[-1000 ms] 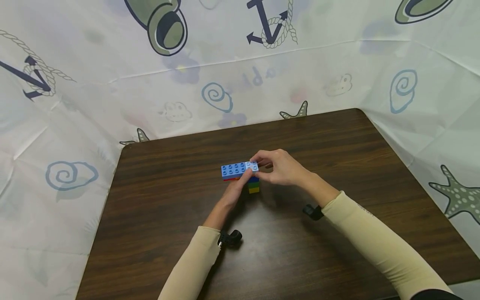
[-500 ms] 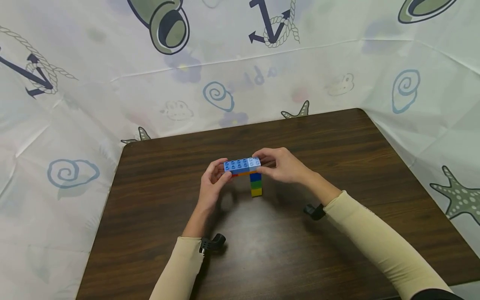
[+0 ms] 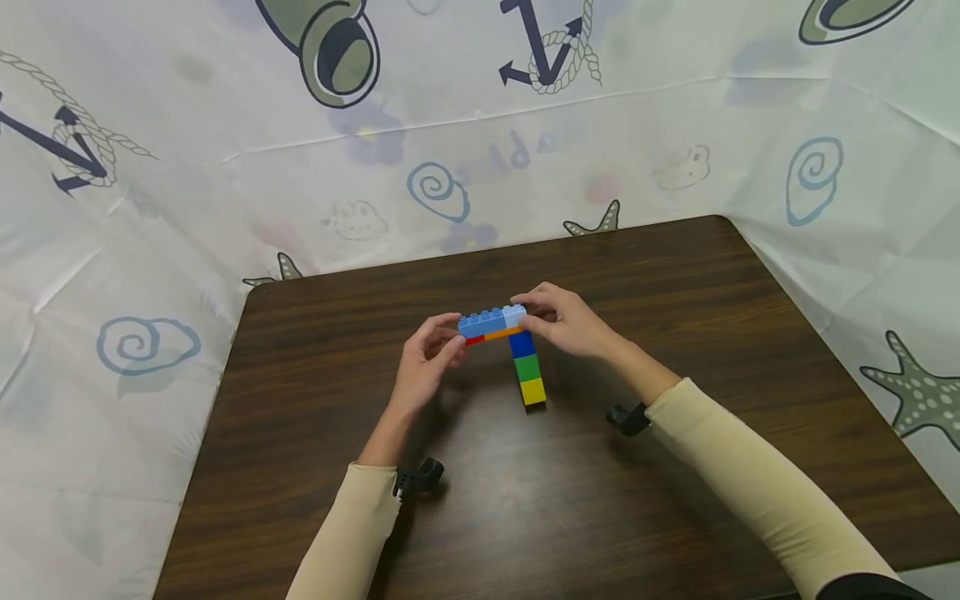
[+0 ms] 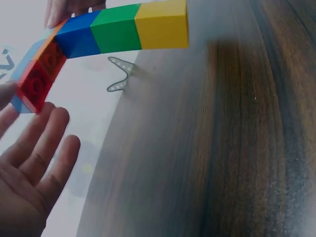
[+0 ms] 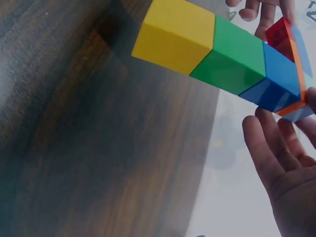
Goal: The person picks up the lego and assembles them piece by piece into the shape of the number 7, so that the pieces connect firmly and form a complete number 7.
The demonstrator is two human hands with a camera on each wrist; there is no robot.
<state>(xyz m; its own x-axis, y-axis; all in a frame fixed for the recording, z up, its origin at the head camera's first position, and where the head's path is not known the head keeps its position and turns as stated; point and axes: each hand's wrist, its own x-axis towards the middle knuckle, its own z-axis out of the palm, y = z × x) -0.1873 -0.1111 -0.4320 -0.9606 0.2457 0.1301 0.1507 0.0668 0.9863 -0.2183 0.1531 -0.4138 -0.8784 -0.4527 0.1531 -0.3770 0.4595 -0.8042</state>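
Note:
Both hands hold an upside-down L of toy building bricks. Its top bar is a long blue brick (image 3: 482, 322) and a light blue brick (image 3: 514, 316), above thinner red (image 4: 35, 85) and orange (image 4: 52, 58) pieces. A leg of blue (image 5: 276, 81), green (image 5: 232, 61) and yellow (image 5: 175, 37) bricks goes down from the bar's right end, its foot tilted toward me. My left hand (image 3: 422, 362) pinches the bar's left end between thumb and fingers, the other fingers spread below. The right hand (image 3: 573, 321) pinches the light blue end above the leg.
A dark wood-grain table (image 3: 510, 517) lies under the bricks. White printed cloth (image 3: 300, 192) hangs behind it and along its sides. Each wrist wears a black camera mount, one on the left (image 3: 422, 475) and one on the right (image 3: 627, 418).
My left hand has shifted from the front of the bar, near the leg, to its left end. The bricks have moved slightly up and right, and the leg has tilted so its foot swings toward me.

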